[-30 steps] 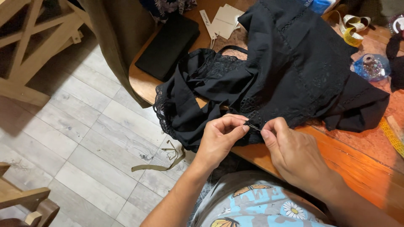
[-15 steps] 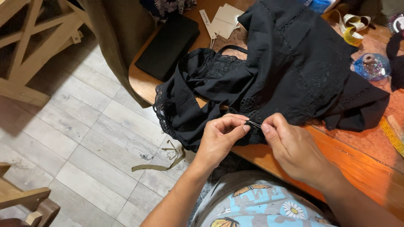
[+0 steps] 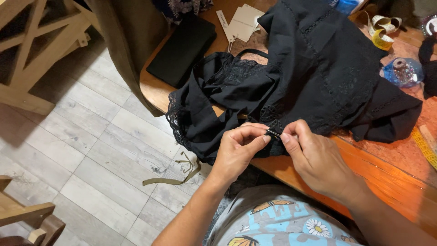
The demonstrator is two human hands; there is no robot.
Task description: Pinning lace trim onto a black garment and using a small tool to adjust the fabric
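Both hands meet at the near edge of the wooden table (image 3: 391,182), right where the black garment (image 3: 314,77) spills over it. The left hand (image 3: 236,152) has thumb and forefinger pinched shut on the lacy hem of the garment, the other fingers curled under. The right hand (image 3: 318,159) sits just beside it, its fingertips also nipped together on the same hem, and between the two hands a thin dark sliver shows, too small to tell whether it is a pin, a needle or a fold of cloth. The garment lies heaped across the table, its lace trim hanging off the table's left corner toward the floor. Further back on the table, beyond the garment, a flat black case (image 3: 184,48) rests near the far left corner, with some pale paper tags (image 3: 241,25) just to the right of it. Over on the table's right side a curled yellow tape measure (image 3: 381,34) lies beyond the garment, and a small clear box of pins (image 3: 403,72) sits just beside the garment's right edge. Down below the table's left corner, an olive strip of ribbon (image 3: 175,175) lies on the grey tiled floor (image 3: 82,150). A wooden frame (image 3: 32,50) stands well away from the table on the left.
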